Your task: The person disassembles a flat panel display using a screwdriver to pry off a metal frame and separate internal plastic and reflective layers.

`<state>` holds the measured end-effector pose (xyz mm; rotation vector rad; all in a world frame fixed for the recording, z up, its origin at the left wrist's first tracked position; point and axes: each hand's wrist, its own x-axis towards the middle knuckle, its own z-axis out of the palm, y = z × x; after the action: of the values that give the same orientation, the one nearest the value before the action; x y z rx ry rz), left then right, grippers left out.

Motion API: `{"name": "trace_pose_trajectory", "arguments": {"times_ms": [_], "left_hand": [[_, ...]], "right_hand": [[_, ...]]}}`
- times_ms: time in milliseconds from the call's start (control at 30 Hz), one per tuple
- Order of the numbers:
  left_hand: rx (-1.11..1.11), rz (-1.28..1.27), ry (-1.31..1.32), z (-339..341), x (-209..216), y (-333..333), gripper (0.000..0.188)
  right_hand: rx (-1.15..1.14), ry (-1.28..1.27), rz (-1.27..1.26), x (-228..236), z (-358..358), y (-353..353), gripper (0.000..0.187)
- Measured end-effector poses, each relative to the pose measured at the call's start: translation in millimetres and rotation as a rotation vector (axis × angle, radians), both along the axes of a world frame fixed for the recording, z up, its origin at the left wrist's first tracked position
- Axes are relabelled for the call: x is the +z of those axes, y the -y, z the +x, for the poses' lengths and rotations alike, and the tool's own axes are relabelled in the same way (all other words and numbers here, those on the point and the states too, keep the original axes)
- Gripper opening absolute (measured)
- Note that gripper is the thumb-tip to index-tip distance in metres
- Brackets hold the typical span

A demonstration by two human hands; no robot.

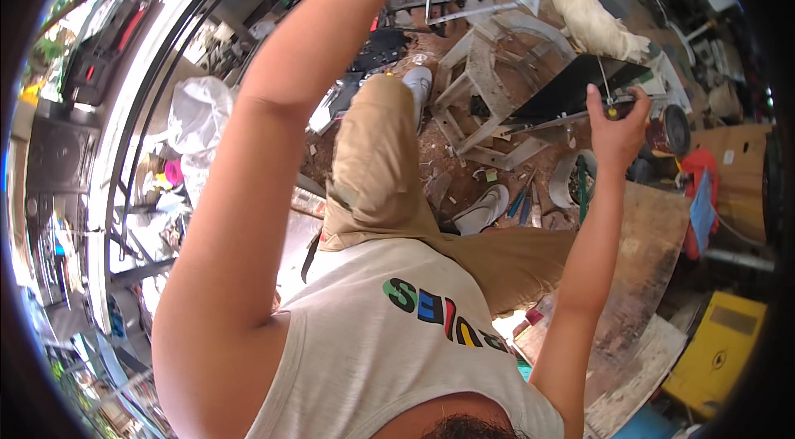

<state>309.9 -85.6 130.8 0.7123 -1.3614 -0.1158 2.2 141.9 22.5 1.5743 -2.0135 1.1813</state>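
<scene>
My right hand [619, 128] is at the right, its thumb and fingers curved around the yellow end of a thin metal rod [608, 91] that looks like a screwdriver. The rod points up along a dark flat panel [563, 93]. This panel lies tilted over a worn, pale metal frame [472, 79] standing on the ground. My left arm stretches up and out past the top edge, so the left hand is out of sight. Near where it leaves, a thin metal frame [476, 12] stands upright.
A white chicken [588, 18] stands just beyond the panel. Several hand tools [530, 203] lie on the dirt by my sandalled foot [483, 209]. A wooden board [642, 248] and a yellow box [719, 344] are at the right. Clear plastic bags [199, 118] hang at the left.
</scene>
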Motion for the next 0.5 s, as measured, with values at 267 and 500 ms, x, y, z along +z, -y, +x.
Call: {"name": "trace_pose_trajectory", "arguments": {"times_ms": [267, 500], "left_hand": [[0.214, 0.250, -0.136, 201, -120, -50, 0.041], [0.257, 0.589, -0.888, 294, -284, -115, 0.034]], "right_hand": [[0.040, -0.098, -0.010, -12, -15, 2, 0.063], [0.013, -0.032, 0.035, -14, -6, 6, 0.063]]}}
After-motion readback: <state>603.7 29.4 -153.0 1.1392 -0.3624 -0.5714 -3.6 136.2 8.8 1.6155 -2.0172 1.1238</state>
